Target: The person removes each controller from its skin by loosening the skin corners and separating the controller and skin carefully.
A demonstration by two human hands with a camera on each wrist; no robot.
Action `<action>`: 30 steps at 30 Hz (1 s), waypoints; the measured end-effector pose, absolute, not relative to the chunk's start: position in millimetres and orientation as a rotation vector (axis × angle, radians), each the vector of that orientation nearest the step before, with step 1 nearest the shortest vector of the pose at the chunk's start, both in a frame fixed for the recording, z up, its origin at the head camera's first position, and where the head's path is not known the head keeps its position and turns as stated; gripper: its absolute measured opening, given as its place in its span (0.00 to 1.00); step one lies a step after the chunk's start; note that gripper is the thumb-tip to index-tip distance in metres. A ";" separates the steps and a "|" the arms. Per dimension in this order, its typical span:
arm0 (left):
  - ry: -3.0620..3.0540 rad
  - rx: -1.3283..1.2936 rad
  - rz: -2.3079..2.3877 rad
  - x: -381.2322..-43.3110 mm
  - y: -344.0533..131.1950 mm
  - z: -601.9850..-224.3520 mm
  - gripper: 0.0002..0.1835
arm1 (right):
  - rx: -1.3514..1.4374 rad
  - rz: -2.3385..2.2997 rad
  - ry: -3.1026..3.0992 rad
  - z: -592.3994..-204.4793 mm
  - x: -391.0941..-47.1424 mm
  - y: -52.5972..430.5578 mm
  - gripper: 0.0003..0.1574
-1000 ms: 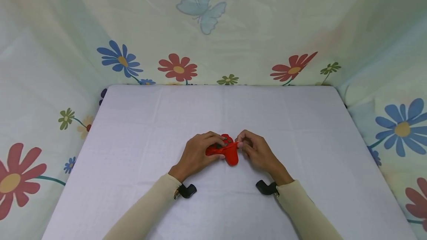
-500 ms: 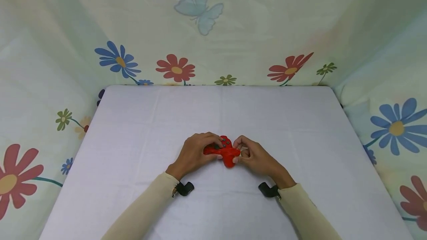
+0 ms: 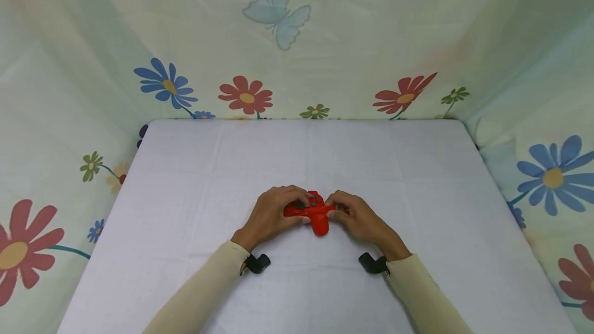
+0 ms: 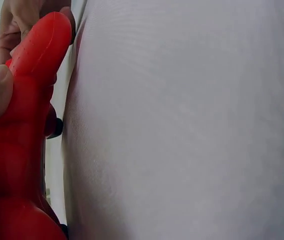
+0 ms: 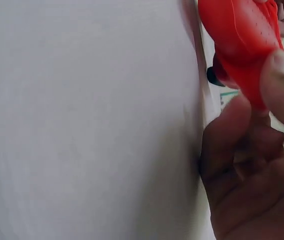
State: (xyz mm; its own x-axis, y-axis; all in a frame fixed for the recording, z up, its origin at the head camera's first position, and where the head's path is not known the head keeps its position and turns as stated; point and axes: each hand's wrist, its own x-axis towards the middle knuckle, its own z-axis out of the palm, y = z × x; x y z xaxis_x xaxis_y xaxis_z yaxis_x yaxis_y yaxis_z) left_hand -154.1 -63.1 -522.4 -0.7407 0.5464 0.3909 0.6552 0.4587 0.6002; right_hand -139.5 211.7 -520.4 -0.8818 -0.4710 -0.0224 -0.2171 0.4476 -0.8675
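Note:
A red game controller (image 3: 319,224) with small green buttons is between the two hands, near the middle of the table. Its skin looks like a soft, rubbery red cover (image 5: 254,80), stretched out to a point on the right side. My left hand (image 3: 273,214) grips the controller's left part, thumb on the near side and fingers over the top. With thumb and fingers, my right hand (image 3: 359,218) pinches the stretched edge of the cover. In the left wrist view the controller's smooth underside (image 4: 11,165) fills the left edge. Its left end is hidden under the left hand.
A white cloth (image 3: 232,159) covers the table. Behind and beside it hangs a pale curtain (image 3: 343,40) printed with flowers and a butterfly. Black wrist-worn devices (image 3: 257,263) sit at both cream sleeves (image 3: 204,287).
My right hand has shifted slightly down and regripped the cover's edge, now drawing it out to the right as a thin strip. My left hand keeps its hold on the controller.

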 end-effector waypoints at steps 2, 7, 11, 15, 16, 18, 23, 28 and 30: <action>-2.555 -1.067 -1.171 -154.6 -62.7 -522.2 0.17 | -0.583 -1.436 2.388 -520.2 -139.3 213.7 0.08; -2.575 -1.006 -1.253 -156.9 -63.6 -521.9 0.18 | -0.586 -1.521 2.349 -522.5 -139.7 213.2 0.07; -2.603 -0.968 -1.295 -158.1 -65.5 -520.5 0.19 | -0.565 -1.628 2.321 -523.5 -138.9 209.2 0.08; -2.643 -0.945 -1.291 -160.1 -66.9 -516.6 0.17 | -0.556 -1.641 2.333 -521.8 -137.3 204.9 0.29; -2.652 -0.938 -1.284 -160.8 -67.0 -514.9 0.17 | -0.562 -1.620 2.354 -521.2 -136.9 203.1 0.36; -2.674 -0.926 -1.275 -162.3 -67.0 -511.8 0.16 | -0.589 -1.586 2.401 -520.4 -136.4 198.5 0.45; -2.732 -0.916 -1.298 -164.0 -65.2 -506.3 0.15 | -0.542 -1.616 2.453 -522.2 -136.7 191.7 0.43; -2.782 -0.889 -1.312 -163.3 -64.5 -504.3 0.15 | -0.480 -1.732 2.339 -523.6 -139.1 192.4 0.37; -2.786 -0.879 -1.322 -162.9 -64.8 -503.9 0.16 | -0.469 -1.755 2.292 -524.8 -139.7 193.1 0.36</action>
State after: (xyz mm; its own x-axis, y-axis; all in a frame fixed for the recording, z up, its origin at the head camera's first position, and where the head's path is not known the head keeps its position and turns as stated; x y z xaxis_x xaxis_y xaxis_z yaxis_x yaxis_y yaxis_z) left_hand -162.9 -64.8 -503.9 -0.8477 0.5026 0.1697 0.4492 0.5100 0.7336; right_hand -139.7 193.1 -524.8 -0.9259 -0.3773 0.0216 -0.1192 0.2374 -0.9641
